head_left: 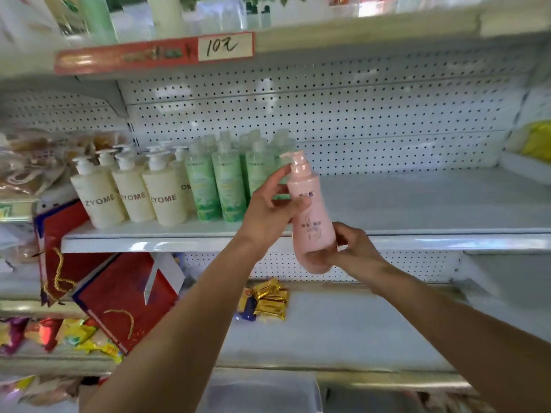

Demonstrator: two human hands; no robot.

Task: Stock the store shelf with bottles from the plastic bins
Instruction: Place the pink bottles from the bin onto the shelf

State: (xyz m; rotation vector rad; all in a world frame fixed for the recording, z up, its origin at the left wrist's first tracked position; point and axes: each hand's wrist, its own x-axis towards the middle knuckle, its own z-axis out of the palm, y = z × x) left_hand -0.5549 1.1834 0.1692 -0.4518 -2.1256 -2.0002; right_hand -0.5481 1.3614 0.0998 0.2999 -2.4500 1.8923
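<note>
**Pink bottle held before the open stretch of shelf**

Both hands held the pink bottle point(311, 216) at frame centre, its long axis near upright with the pump tipped slightly left. The left hand point(269, 205) curled round its upper body; the right hand point(347, 244) pinched its base. The shelf point(417, 204) lay just behind and right of the bottle. Green bottles point(226, 186) stood directly left of it and cream bottles point(131, 195) further left; the green ones looked closest to any set-down path. A bin point(262, 391) sat at bottom centre.
</note>
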